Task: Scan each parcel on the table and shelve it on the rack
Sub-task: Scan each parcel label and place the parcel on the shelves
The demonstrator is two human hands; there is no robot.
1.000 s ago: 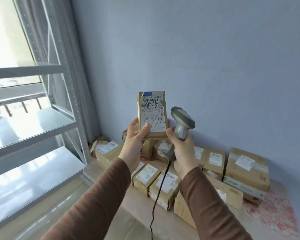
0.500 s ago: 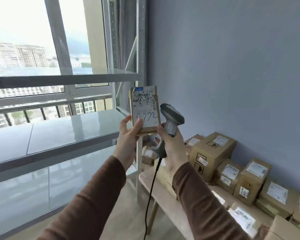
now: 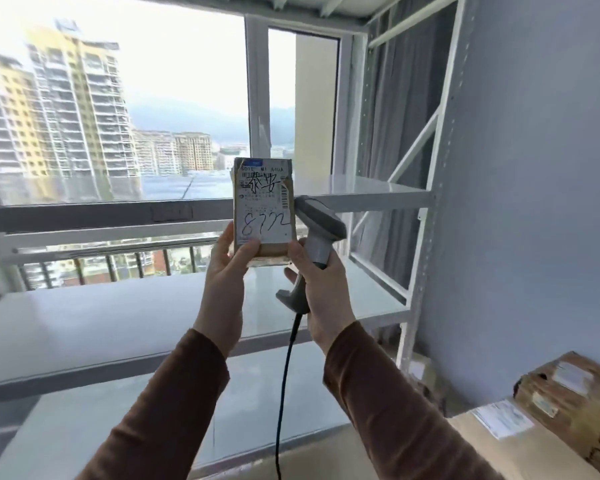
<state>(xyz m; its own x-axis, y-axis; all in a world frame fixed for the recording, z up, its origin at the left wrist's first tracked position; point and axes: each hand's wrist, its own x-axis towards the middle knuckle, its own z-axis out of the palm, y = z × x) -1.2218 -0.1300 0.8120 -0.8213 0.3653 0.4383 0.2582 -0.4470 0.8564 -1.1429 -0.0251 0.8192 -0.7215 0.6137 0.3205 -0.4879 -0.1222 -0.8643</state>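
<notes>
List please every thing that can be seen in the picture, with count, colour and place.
parcel: 1, brown with white label, held up at centre
scanner: 1, grey, right of parcel
cable: 1, black, hangs below scanner
rack: 1, white, before window
boxes: at least 2, brown, bottom right
wall: 1, blue-grey, right
left hand: 1, holds parcel
right hand: 1, grips scanner
sleeves: 2, brown, bottom
</notes>
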